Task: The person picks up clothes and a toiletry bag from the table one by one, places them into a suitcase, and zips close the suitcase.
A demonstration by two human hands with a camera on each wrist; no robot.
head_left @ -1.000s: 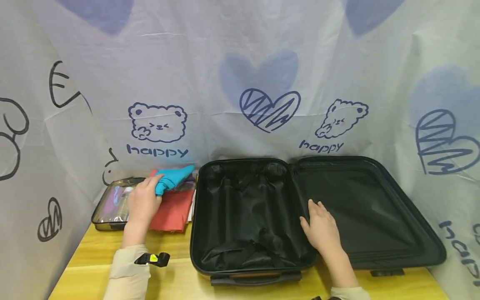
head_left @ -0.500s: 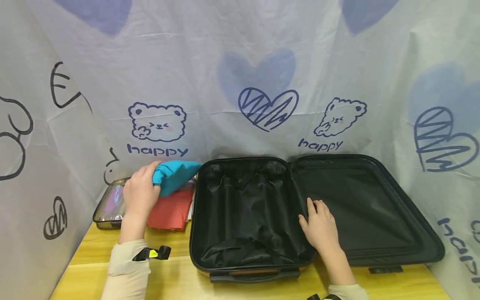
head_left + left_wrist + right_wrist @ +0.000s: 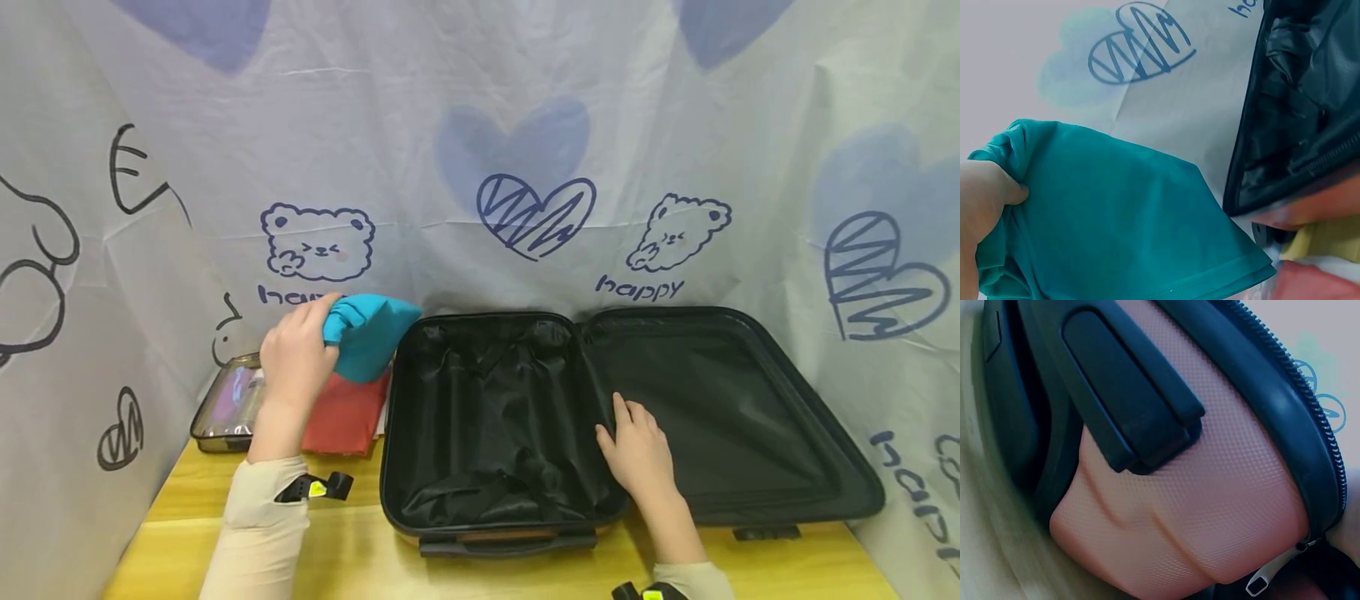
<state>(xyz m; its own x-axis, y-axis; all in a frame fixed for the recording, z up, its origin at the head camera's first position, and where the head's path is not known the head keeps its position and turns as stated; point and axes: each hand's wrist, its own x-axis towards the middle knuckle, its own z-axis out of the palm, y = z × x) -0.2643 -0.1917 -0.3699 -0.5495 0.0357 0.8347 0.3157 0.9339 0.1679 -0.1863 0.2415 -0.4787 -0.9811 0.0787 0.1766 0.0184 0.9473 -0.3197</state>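
My left hand (image 3: pixel 298 354) grips a folded teal cloth (image 3: pixel 371 340) by its left end, raised above a red folded cloth (image 3: pixel 347 418). In the left wrist view, the thumb presses on the teal cloth (image 3: pixel 1110 212), whose far end hangs down beside the suitcase; the other fingers are hidden. An unfolded black-lined suitcase (image 3: pixel 487 417) lies to the right of the cloths. My right hand (image 3: pixel 641 454) rests with relaxed fingers at the seam between the suitcase's deep half and its lid (image 3: pixel 720 417).
A clear zipped pouch (image 3: pixel 231 407) with items inside lies at the left of the wooden table (image 3: pixel 337 550). A patterned curtain (image 3: pixel 420 150) hangs close behind. In the right wrist view appear the suitcase's black handle (image 3: pixel 1135 394), pinkish shell (image 3: pixel 1229 506) and zipper pull (image 3: pixel 1266 575).
My left hand has lifted the teal cloth up off the red one and slightly to the right. The right hand has stayed at the suitcase seam.
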